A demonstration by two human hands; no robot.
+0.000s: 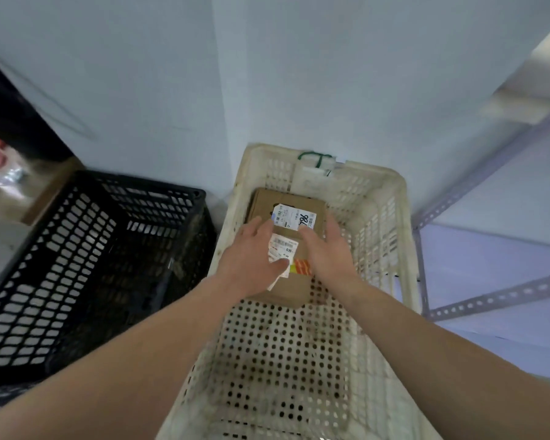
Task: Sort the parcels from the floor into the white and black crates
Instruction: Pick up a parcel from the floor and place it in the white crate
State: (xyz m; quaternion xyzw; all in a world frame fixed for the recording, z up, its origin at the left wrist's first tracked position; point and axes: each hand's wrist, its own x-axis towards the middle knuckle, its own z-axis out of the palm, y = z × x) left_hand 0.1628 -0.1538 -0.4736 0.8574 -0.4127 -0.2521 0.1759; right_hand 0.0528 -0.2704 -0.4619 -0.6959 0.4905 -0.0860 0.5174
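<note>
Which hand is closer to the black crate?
Left. The left hand lies on the parcel, on the side facing the black crate; the right hand lies on its far side.

one black crate, one white crate, two cardboard parcels and two hands.

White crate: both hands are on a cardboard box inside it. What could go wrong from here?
The near box seems to lean on the far box in the white crate. Once the left hand and right hand let go, it could slide or settle tilted. Its white label looks loose at the lower edge under the left thumb, so dragging that hand away may peel or tear it.
</note>
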